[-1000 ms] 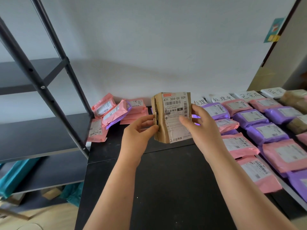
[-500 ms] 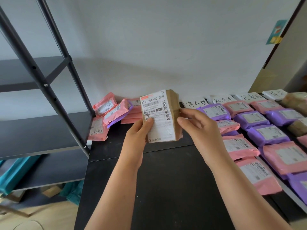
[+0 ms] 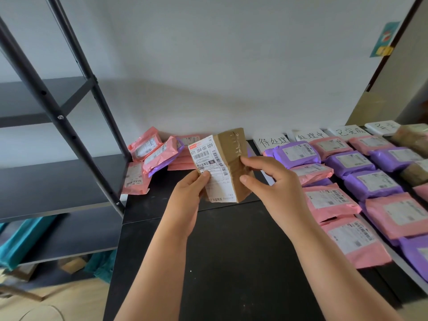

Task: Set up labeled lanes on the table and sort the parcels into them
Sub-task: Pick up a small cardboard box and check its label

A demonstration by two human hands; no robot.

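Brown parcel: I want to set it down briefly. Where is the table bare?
The black table is bare in front, between the loose pink pile at back left and the sorted rows at right. The rows are packed closely up to the label cards.

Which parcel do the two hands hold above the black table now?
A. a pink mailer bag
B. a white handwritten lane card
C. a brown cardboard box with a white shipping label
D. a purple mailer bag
C: the left hand and the right hand both grip the brown cardboard box by its sides, with its white shipping label turned toward the camera, while the pink and purple bags lie on the table.
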